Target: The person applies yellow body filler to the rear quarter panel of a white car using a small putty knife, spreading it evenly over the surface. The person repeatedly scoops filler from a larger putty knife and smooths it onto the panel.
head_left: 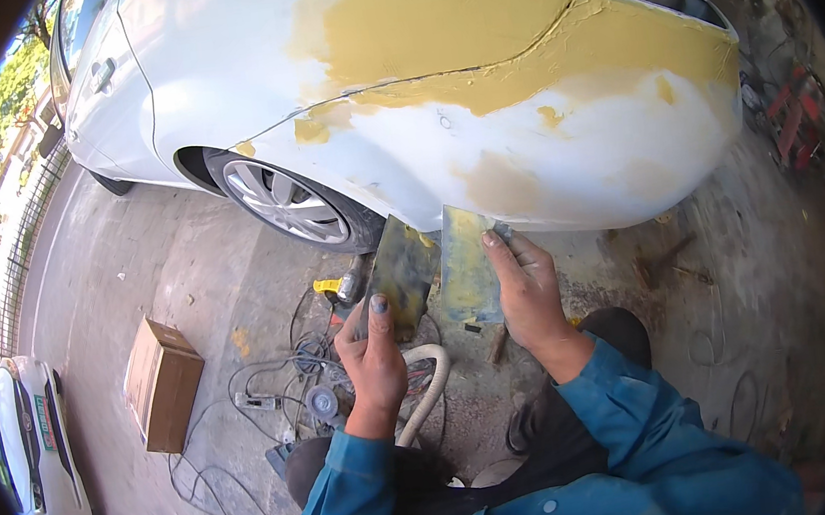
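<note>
My left hand [372, 347] grips spreader [400, 271], thumb on face. My right hand [529, 290] pinches second spreader [466, 264] by right edge, below car [563, 156] lower edge.

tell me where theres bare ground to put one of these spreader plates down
Bare concrete lies left of the cardboard box, toward the small white car, and between the box and the rear wheel. It is crowded under the left hand: cables, hose, tools. Scraps litter the ground right of the right hand.
</note>
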Available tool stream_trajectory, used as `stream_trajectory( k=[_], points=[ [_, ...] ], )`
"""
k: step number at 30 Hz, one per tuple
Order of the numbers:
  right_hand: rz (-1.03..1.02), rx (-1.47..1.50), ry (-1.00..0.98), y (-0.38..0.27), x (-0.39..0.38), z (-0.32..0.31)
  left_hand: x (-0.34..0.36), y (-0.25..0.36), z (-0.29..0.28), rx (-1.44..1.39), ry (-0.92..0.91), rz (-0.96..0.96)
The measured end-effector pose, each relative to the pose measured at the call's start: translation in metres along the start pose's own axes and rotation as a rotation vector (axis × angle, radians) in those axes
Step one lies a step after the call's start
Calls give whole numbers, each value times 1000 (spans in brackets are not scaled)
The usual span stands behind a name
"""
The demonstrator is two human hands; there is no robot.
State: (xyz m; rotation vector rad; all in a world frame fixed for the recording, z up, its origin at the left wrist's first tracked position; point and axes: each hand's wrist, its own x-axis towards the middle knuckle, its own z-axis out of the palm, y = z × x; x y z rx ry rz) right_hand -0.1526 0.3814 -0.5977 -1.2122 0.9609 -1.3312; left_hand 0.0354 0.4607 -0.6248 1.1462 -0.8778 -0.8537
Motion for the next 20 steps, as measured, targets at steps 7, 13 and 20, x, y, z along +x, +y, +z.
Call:
stream_trajectory(
  k=[7, 13, 20],
  points=[
    [32, 97, 10, 3, -1, 4, -12, 14, 14, 149, -157, 93],
    [35, 7, -126, 10, -7, -5, -10, 18, 16, 252, -230, 187],
    [-98, -254, -353, 8, -3, -6, -7, 20, 12, 326, -221, 125]
  ],
)
